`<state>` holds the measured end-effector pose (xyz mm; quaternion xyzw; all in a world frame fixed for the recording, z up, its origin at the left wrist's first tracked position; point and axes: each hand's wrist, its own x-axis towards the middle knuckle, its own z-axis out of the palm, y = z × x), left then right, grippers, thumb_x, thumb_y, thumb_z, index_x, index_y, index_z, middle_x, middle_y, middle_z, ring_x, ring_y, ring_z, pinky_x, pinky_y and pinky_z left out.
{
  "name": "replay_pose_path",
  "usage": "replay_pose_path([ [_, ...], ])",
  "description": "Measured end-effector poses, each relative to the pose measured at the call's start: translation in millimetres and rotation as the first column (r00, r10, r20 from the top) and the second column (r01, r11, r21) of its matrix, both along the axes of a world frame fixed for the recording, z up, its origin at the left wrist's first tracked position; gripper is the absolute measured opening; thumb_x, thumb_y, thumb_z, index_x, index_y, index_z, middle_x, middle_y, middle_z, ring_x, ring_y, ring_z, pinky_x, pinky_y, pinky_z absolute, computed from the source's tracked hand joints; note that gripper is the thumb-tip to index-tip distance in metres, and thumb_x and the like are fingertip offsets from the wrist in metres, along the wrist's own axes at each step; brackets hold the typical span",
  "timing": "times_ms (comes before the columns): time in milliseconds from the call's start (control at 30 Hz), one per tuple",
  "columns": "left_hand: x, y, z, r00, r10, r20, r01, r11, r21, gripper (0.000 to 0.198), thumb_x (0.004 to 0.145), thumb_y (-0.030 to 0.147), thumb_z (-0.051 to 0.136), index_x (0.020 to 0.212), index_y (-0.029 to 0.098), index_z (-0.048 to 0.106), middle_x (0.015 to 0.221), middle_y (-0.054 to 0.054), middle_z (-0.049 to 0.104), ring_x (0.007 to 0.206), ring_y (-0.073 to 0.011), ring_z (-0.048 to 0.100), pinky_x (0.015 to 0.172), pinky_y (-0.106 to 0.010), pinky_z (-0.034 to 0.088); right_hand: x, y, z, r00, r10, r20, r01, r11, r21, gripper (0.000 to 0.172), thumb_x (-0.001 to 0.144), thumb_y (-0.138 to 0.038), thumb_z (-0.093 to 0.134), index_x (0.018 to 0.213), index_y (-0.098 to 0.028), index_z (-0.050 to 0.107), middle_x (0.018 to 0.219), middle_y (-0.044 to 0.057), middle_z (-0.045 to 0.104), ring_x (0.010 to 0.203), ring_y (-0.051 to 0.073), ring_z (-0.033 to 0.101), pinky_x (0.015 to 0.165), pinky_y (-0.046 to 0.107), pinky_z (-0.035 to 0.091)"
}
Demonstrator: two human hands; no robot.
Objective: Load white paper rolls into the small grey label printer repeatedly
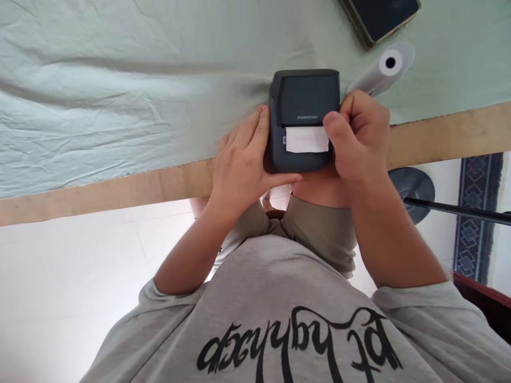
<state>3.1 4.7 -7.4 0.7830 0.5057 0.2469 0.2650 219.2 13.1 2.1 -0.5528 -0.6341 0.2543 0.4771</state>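
A dark grey small label printer (304, 101) sits at the near edge of the table. A white strip of paper (305, 139) sticks out of its slot. My left hand (243, 159) grips the printer's left side, fingers pressed together along it and thumb under its front. My right hand (359, 138) is curled at the printer's right side, with the thumb pressed on the right end of the paper strip.
A pale green cloth (120, 96) covers the table, leaving a bare wooden edge (99, 194). A white paper roll (385, 66) lies behind my right hand, and a dark phone (379, 18) lies beyond it. A black stand base (413, 186) rests on the white floor.
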Motion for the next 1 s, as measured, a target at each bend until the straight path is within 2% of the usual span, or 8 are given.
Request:
replay_pose_path([
  [167, -2, 3, 0.9, 0.996, 0.022, 0.083, -0.021, 1.0, -0.009, 0.078, 0.094, 0.078, 0.056, 0.158, 0.036, 0.047, 0.157, -0.008, 0.058, 0.145, -0.0361, 0.055, 0.12, -0.055, 0.045, 6, -8, 4.5, 0.998, 0.052, -0.03, -0.054, 0.996, -0.068, 0.039, 0.092, -0.05, 0.078, 0.084, -0.025, 0.048, 0.065, -0.009, 0.038, 0.055, 0.007, 0.037, 0.057, 0.028, 0.033],
  [300, -1, 2, -0.1, 0.996, 0.022, 0.089, -0.023, 1.0, 0.005, 0.071, 0.095, 0.073, 0.056, 0.155, 0.035, 0.052, 0.156, -0.008, 0.06, 0.144, -0.0367, 0.056, 0.119, -0.056, 0.045, 5, -7, 31.4, 0.993, -0.008, 0.114, 0.021, 0.993, -0.12, 0.031, 0.091, -0.023, 0.078, 0.089, -0.027, 0.047, 0.066, -0.011, 0.035, 0.048, 0.006, 0.037, 0.06, 0.03, 0.036],
  [467, 0, 1, 0.8, 0.996, 0.033, 0.087, -0.035, 0.999, 0.02, 0.068, 0.096, 0.071, 0.058, 0.153, 0.034, 0.054, 0.153, -0.008, 0.062, 0.142, -0.0361, 0.057, 0.119, -0.056, 0.045, -2, 11, 69.3, 0.925, -0.016, 0.38, 0.012, 1.0, 0.014, 0.015, 0.099, -0.024, 0.067, 0.091, -0.029, 0.055, 0.097, -0.007, 0.064, 0.067, 0.009, 0.065, 0.081, 0.036, 0.054],
  [600, -1, 1, 0.1, 0.996, 0.037, 0.079, -0.039, 0.999, 0.029, 0.067, 0.095, 0.07, 0.06, 0.152, 0.036, 0.055, 0.153, -0.007, 0.063, 0.14, -0.0358, 0.059, 0.115, -0.056, 0.049, -9, 23, 72.2, 0.866, 0.062, 0.497, -0.054, 0.998, -0.031, 0.013, 0.096, -0.021, 0.069, 0.093, -0.032, 0.063, 0.092, -0.01, 0.072, 0.084, 0.015, 0.074, 0.096, 0.041, 0.059],
  [733, -1, 2, -3.0, 0.995, 0.039, 0.089, -0.043, 0.998, 0.051, 0.067, 0.094, 0.069, 0.063, 0.153, 0.037, 0.054, 0.153, -0.006, 0.063, 0.141, -0.035, 0.058, 0.114, -0.055, 0.05, 2, 43, 59.4, 0.71, 0.25, 0.659, -0.121, 0.964, -0.235, 0.02, 0.093, -0.02, 0.074, 0.106, -0.033, 0.068, 0.101, -0.012, 0.077, 0.106, 0.019, 0.074, 0.1, 0.045, 0.061],
  [867, -1, 2, -2.7, 0.995, 0.038, 0.097, -0.042, 0.998, 0.038, 0.069, 0.094, 0.072, 0.06, 0.154, 0.037, 0.053, 0.153, -0.007, 0.062, 0.141, -0.0355, 0.058, 0.115, -0.055, 0.05, 15, 72, 54.7, 0.618, 0.475, 0.626, -0.352, 0.879, -0.321, 0.029, 0.085, -0.028, 0.086, 0.109, -0.041, 0.073, 0.094, -0.016, 0.074, 0.114, 0.011, 0.071, 0.086, 0.022, 0.058],
  [933, 0, 2, 0.2, 0.995, 0.027, 0.092, -0.027, 1.0, 0.003, 0.073, 0.095, 0.076, 0.055, 0.156, 0.035, 0.052, 0.154, -0.009, 0.061, 0.143, -0.0378, 0.056, 0.117, -0.059, 0.047, 7, 82, 60.2, 0.539, 0.501, 0.677, -0.313, 0.865, -0.391, 0.028, 0.08, -0.034, 0.09, 0.104, -0.037, 0.075, 0.095, -0.014, 0.072, 0.117, 0.014, 0.071, 0.089, 0.023, 0.058],
  [1000, 0, 1, 4.0, 0.997, 0.02, 0.072, -0.017, 0.999, -0.04, 0.08, 0.095, 0.082, 0.047, 0.158, 0.032, 0.05, 0.156, -0.01, 0.058, 0.146, -0.0405, 0.053, 0.12, -0.061, 0.043, -9, 86, 70.1, 0.403, 0.477, 0.781, -0.141, 0.875, -0.462, 0.033, 0.075, -0.032, 0.093, 0.104, -0.032, 0.076, 0.101, -0.009, 0.071, 0.119, 0.027, 0.071, 0.098, 0.046, 0.061],
])
